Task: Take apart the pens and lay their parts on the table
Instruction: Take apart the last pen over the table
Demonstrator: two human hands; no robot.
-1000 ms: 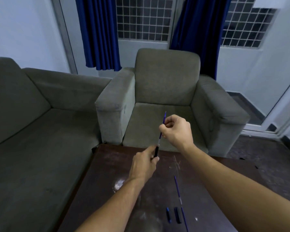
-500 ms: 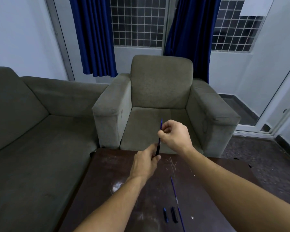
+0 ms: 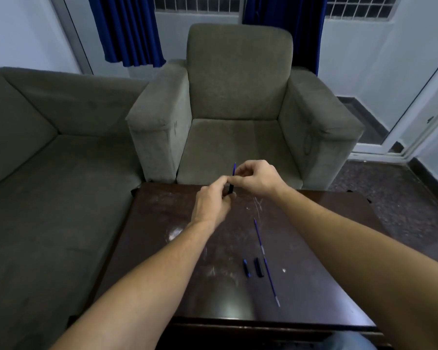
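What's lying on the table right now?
On the table: two thin blue refills, a blue cap and a black piece. Both arms cover parts of the surface; anything beneath them cannot be seen.

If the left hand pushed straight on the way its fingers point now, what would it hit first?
Probably the right hand: the left hand points up and away at it, both pinching the pen. Beyond lies the armchair, though depth is unclear.

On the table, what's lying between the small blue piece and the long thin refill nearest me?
A short black pen piece lies between the small blue piece and the near refill, seen in the head view.
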